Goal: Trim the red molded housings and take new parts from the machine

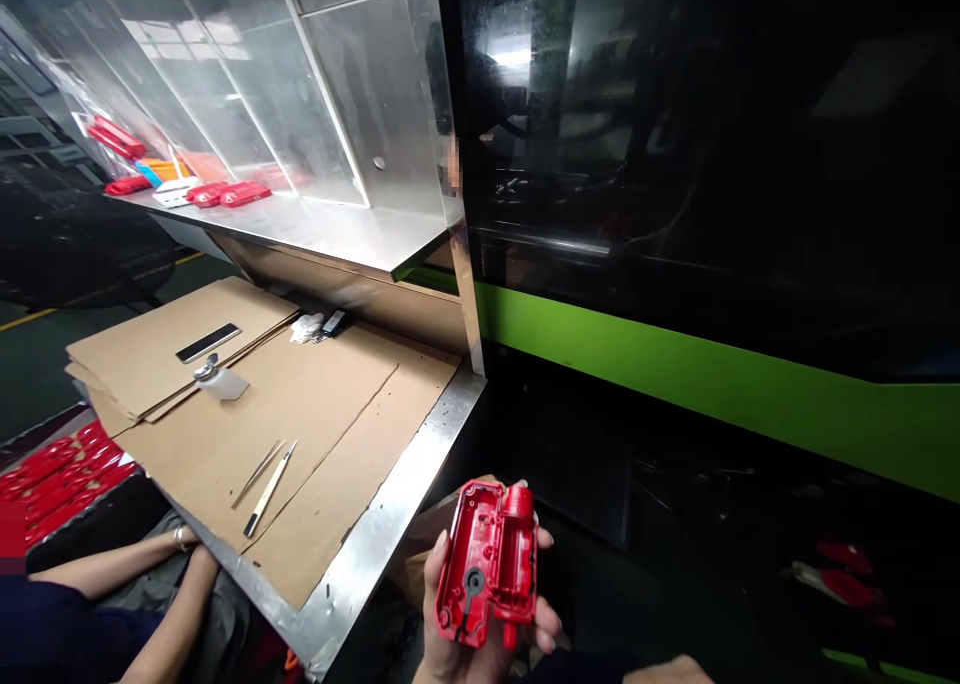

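**One red housing held in the left hand, cavities facing the camera**

The red housing [487,564] lies in the left hand [480,624], off the near corner of the bench. Its long axis runs away from the wearer, the far end leaning slightly right. A ribbed round end points away; a small stub points back toward the wearer. The thumb grips the left edge, with fingertips curled around the right.

The housing has two side-by-side cavities: the wider left one contains a dark round piece [474,581] with a strip trailing nearward; the contents of the narrower right one cannot be made out.

The right hand [667,670] shows only partly at the bottom edge; its finger state cannot be told.

On the bench's cardboard [330,414] lie tweezers [257,474] and a knife [270,489], side by side. Beyond stands a translucent bottle [223,383] with a metal top; its contents cannot be determined.

At lower left, a dark-lined container [126,512] holds many red parts [64,474], beside a seated co-worker's forearms [112,562]. More red pieces [244,194] rest on the metal shelf [330,226].
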Demonstrator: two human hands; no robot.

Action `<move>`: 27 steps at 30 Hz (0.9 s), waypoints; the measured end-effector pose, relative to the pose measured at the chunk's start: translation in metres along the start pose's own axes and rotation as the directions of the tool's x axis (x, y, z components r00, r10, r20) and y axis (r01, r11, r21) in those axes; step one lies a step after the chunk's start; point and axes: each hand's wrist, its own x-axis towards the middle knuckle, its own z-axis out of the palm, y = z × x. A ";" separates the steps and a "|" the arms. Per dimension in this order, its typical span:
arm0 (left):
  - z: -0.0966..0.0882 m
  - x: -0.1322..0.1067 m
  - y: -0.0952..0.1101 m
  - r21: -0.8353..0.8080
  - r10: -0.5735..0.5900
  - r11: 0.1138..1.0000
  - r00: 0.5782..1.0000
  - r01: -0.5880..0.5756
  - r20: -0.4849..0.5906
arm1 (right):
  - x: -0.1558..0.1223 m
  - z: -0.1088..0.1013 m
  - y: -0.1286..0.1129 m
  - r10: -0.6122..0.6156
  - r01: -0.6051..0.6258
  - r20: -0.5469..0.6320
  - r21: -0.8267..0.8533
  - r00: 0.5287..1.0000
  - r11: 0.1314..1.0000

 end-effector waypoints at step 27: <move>0.011 -0.026 0.007 0.091 0.098 0.992 0.984 -0.085 -0.150 | -0.028 0.013 -0.009 -0.107 0.109 0.021 -0.092 0.994 0.990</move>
